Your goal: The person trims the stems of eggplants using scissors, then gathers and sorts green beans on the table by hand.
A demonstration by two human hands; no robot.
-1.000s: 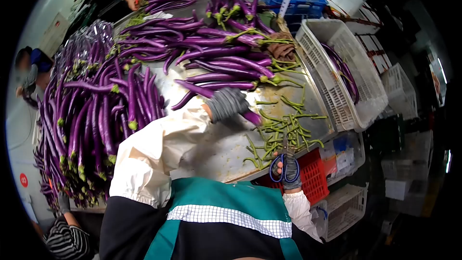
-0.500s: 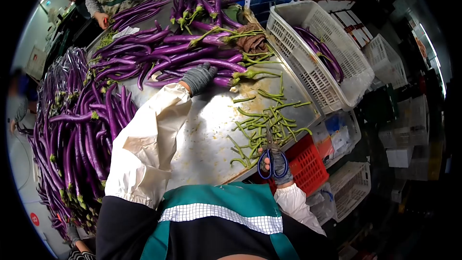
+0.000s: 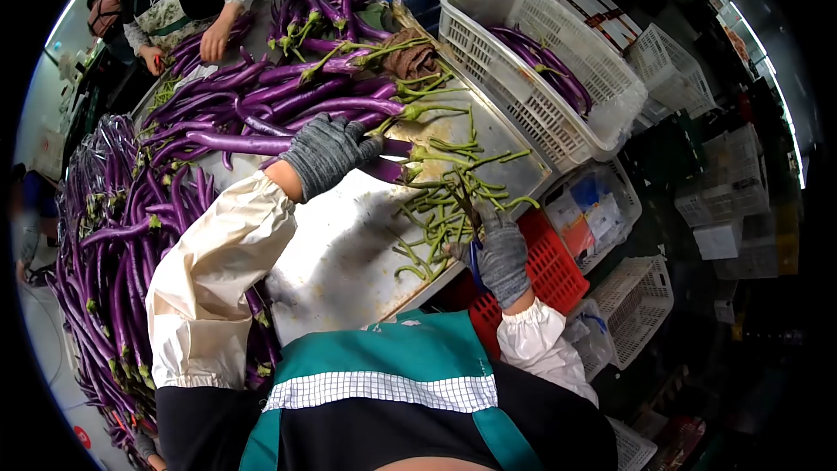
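Note:
My left hand point(image 3: 330, 157), in a grey knit glove, is closed around long purple eggplants point(image 3: 237, 143) at the near edge of the heap. Their green stem ends point(image 3: 417, 157) stick out on its right. In my right hand point(image 3: 503, 263), also gloved, is a pair of scissors with blue handles point(image 3: 475, 263). Its blades point away from me, over a scatter of cut green stems point(image 3: 436, 227), close to the stem ends of the held eggplants. The blade tips are hard to make out among the stems.
The metal table point(image 3: 327, 275) carries the eggplant heap and a brown cloth point(image 3: 410, 54). More eggplants point(image 3: 122, 288) hang at the left. A white crate point(image 3: 523, 87) and a red basket point(image 3: 554, 270) stand on the right. Across the table, a co-worker's hands point(image 3: 216, 39) touch eggplants.
My left hand has closed on eggplants and drawn them toward me. My right hand has moved up with the scissors, toward the stem ends. The co-worker's second hand has come into view.

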